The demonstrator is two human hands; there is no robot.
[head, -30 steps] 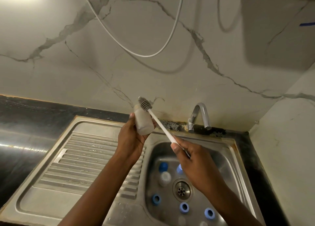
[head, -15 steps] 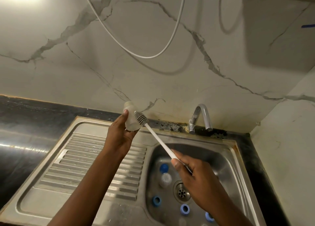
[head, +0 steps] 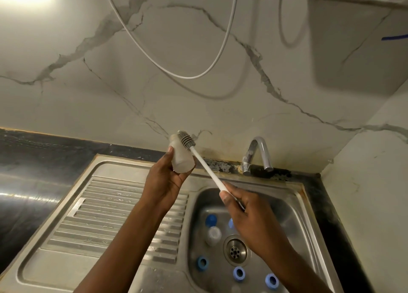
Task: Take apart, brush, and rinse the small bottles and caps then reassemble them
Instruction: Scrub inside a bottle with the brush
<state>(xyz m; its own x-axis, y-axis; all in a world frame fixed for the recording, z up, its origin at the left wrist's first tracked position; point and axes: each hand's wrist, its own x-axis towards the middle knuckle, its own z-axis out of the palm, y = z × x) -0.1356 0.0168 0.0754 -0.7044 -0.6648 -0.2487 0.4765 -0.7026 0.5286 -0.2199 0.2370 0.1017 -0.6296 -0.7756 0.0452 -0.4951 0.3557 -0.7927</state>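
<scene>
The left hand (head: pixel 167 182) is curled around a small cloudy bottle (head: pixel 181 160) and holds it up over the far edge of the draining board (head: pixel 123 215). The thumb is on the bottle's left side, and the bottle tips a little to the left. The right hand (head: pixel 249 217) grips the near end of a long white brush (head: pixel 206 168) and holds it over the sink (head: pixel 293 215). The brush slants up and to the left. Its gray bristle head (head: pixel 186 139) touches the far end of the bottle, on the right side. It is hard to tell if any of the head is inside the bottle. Down in the sink, a second little bottle (head: pixel 213 235) lies just left of the drain (head: pixel 235 250). A blue cap (head: pixel 210 220) sits at its far end. One more blue piece (head: pixel 230 223) peeks out from under the right hand. Three blue rings sit at the near side of the sink: one on the left (head: pixel 202 263), one in the middle (head: pixel 238 273) and one on the right (head: pixel 271 281). A shiny tap (head: pixel 257 155) stands at the far side of the sink. A dark counter (head: pixel 44 149) runs off to the left. Behind it is a marble wall (head: pixel 88 105), and a white cable (head: pixel 176 67) hangs in a loop in front of it.
</scene>
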